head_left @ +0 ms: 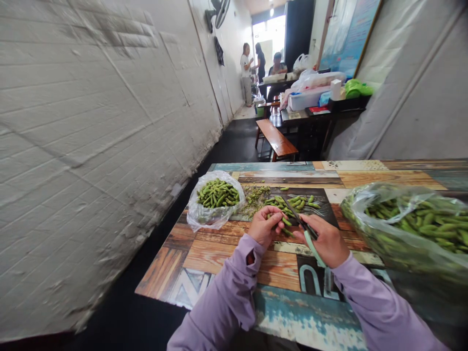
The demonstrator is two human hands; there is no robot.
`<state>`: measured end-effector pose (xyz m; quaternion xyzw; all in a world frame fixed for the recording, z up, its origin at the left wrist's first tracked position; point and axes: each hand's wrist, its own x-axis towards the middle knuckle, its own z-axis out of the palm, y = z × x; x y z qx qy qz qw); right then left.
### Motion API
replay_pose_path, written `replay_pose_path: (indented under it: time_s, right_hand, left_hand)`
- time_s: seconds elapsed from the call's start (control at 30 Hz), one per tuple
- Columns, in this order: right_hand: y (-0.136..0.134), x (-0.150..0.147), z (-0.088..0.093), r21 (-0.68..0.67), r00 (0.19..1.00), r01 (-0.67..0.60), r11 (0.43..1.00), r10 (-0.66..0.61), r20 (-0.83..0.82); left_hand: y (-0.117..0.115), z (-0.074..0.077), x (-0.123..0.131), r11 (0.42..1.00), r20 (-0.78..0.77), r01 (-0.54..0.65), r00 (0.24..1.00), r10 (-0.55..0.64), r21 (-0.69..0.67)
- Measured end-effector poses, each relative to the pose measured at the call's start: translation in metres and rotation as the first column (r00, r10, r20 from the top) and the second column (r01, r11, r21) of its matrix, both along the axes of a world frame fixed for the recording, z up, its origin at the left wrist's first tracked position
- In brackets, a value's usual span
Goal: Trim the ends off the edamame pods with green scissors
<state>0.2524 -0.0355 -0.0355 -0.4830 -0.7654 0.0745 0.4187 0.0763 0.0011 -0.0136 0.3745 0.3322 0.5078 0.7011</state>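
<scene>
Above the middle of the patterned table point(215, 253), my left hand point(266, 227) pinches a green bean pod point(286, 222). Close on its right, my right hand point(323, 238) is wrapped round scissors point(310, 245) with a pale green handle, their dark blades pointing up and left. Loose pods point(298, 202) lie just beyond both hands, beside a pile of small green trimmings point(256, 196). A clear plastic bag point(199, 209) of pods stands open at the left. At the right is a larger clear bag point(387, 239), also filled with pods.
A white brick-patterned wall point(91, 146) runs along the left. Beyond the table are a wooden bench point(277, 138) and another table holding a white plastic box point(307, 100) and a green item point(356, 89). Several people point(246, 73) are in the background near a bright doorway.
</scene>
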Motion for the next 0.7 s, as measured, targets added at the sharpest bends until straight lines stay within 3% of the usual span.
replay_pose_path:
  time_s: [0.4,0.7]
  right_hand:
    - [-0.0005,-0.0014,0.0002,0.025,1.0,-0.009,1.0,0.009,-0.005]
    - [-0.0008,-0.0008,-0.0005,0.029,0.999,-0.021,0.999,0.02,0.027]
  left_hand:
    - [0.0004,-0.0016,-0.0027,0.998,0.001,0.011,1.0,-0.011,-0.066]
    - [0.0008,0.0006,-0.0029,0.996,0.016,0.081,0.997,-0.081,-0.026]
